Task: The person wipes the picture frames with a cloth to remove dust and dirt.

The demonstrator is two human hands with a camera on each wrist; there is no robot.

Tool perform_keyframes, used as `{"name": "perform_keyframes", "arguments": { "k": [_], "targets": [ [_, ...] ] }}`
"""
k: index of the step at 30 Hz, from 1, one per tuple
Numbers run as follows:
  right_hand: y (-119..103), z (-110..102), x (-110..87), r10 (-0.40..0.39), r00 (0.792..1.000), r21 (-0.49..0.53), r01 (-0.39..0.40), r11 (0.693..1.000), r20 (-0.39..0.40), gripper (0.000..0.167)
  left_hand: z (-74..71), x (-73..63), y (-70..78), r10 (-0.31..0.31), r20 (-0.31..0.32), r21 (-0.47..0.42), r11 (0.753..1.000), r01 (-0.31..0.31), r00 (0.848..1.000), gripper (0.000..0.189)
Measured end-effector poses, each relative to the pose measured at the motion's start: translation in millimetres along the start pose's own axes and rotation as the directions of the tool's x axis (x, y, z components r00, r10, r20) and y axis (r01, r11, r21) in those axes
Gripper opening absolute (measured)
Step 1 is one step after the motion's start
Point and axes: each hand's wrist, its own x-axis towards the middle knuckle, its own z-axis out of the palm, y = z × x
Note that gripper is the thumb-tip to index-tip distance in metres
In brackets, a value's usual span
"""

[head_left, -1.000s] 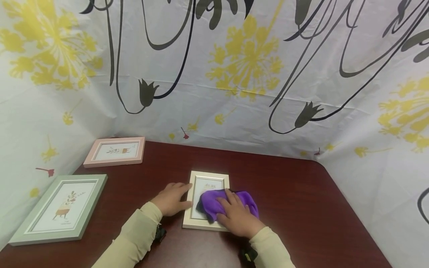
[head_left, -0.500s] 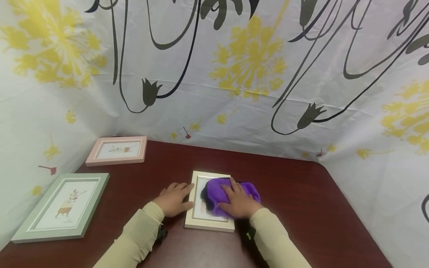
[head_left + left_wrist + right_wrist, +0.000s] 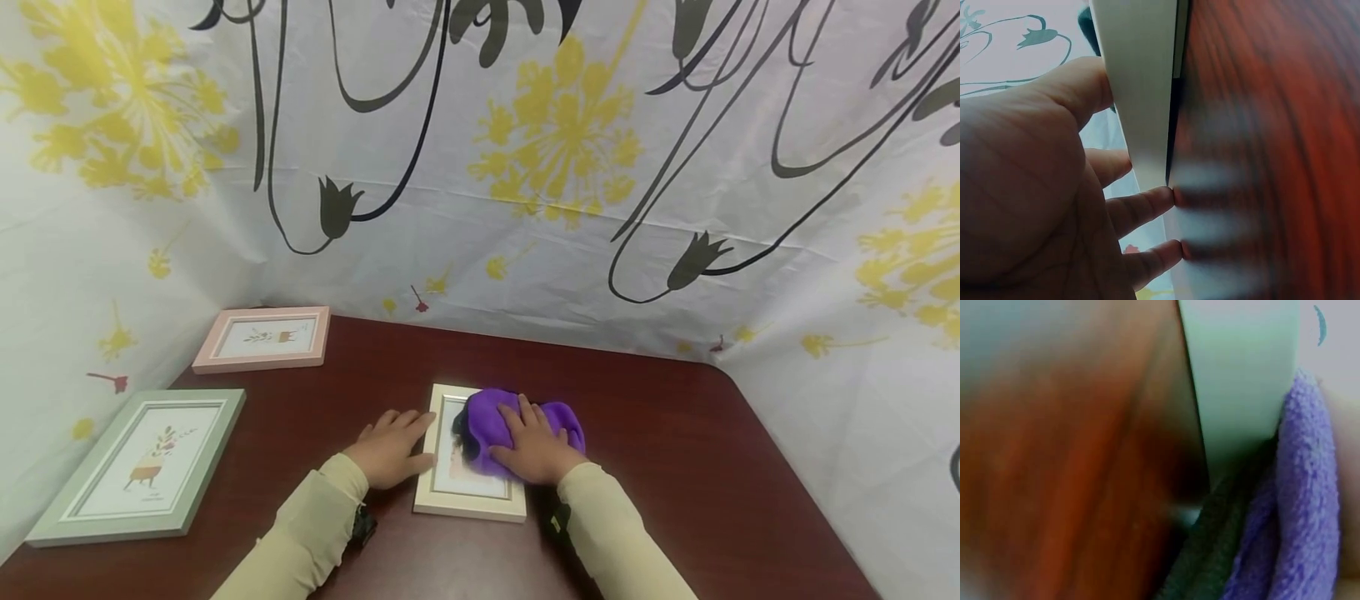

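A cream picture frame (image 3: 468, 506) lies flat on the table, in the middle of the head view. My left hand (image 3: 390, 450) rests against its left side, thumb and fingertips touching the edge. The left wrist view shows the thumb and a finger of that hand (image 3: 1035, 181) on the frame's side, with other fingertips at the tabletop. With fairly straight fingers, my right hand (image 3: 542, 446) presses a purple cloth (image 3: 487, 421) with a dark underside onto the upper right of the frame. The cloth hides much of the picture and hangs over the right edge, as the right wrist view shows.
A green picture frame (image 3: 191, 492) lies at the left of the dark red wooden table (image 3: 660, 467). Behind it, by the back left corner, is a smaller pink frame (image 3: 258, 364). White flower-patterned sheeting (image 3: 450, 275) encloses the back and both sides.
My right hand and the purple cloth have slid up the cream frame, away from me, uncovering its lower right corner. My left hand stays at the left edge.
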Motion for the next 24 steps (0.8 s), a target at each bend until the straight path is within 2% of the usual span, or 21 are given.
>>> {"name": "perform_keyframes", "arguments": {
  "k": [5, 10, 17, 20, 24],
  "targets": [
    [-2, 3, -19.7, -0.054, 0.998, -0.009, 0.054, 0.999, 0.02, 0.08, 0.1, -0.1, 1.7, -0.003, 0.002, 0.004, 1.0, 0.003, 1.0, 0.069],
    [-5, 0, -43.5, -0.102, 0.992, 0.036, 0.099, 0.994, 0.074, 0.079, 0.1, -0.1, 2.3, -0.007, 0.003, 0.015, 1.0, 0.007, 1.0, 0.069],
    [-13, 6, -71.6, -0.181, 0.98, 0.06, 0.177, 0.982, 0.081, 0.071, 0.7, -1.9, 1.4, -0.013, 0.005, 0.013, 1.0, 0.013, 1.0, 0.069],
    [-19, 10, -79.5, -0.196, 0.977, 0.046, 0.193, 0.98, 0.085, 0.07, 0.7, -1.7, 1.2, -0.006, 0.003, 0.011, 1.0, 0.006, 1.0, 0.069],
    [-25, 11, -81.5, -0.177, 0.98, 0.02, 0.176, 0.984, 0.091, 0.07, 0.2, -0.9, 1.4, 0.0, 0.003, 0.007, 1.0, 0.0, 1.0, 0.069]
  ]
}}
